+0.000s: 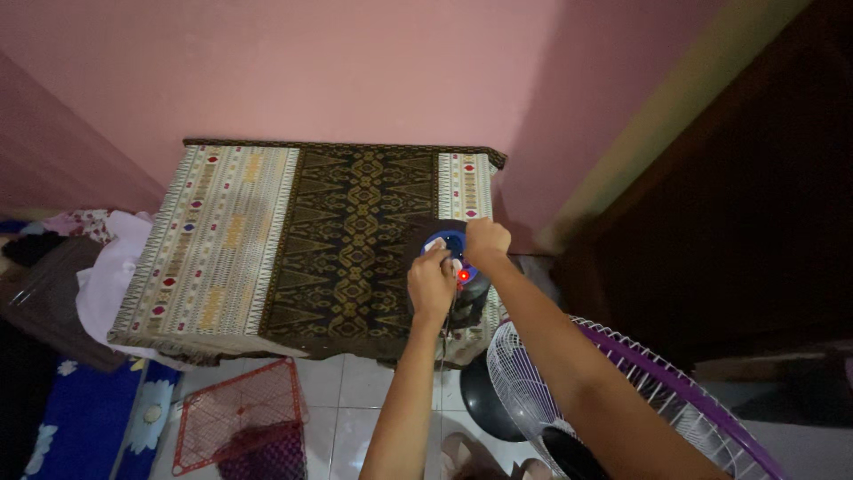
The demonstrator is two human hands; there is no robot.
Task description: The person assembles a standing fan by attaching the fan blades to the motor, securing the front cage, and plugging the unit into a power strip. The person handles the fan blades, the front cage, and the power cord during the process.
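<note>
A clothes iron (455,267) with a blue and white top and a lit red light stands at the right end of a table covered with a patterned cloth (302,240). My left hand (431,286) rests on the iron's near side, fingers closed around its white dial area. My right hand (486,243) grips the iron's top from the far right. A thin cord (442,342) hangs down from the iron in front of the table.
A standing fan with a white grille and purple rim (622,400) is at the lower right. A red wire basket (238,413) lies on the tiled floor. Clothes (107,267) pile up at the left. A pink wall stands behind, a dark doorway at right.
</note>
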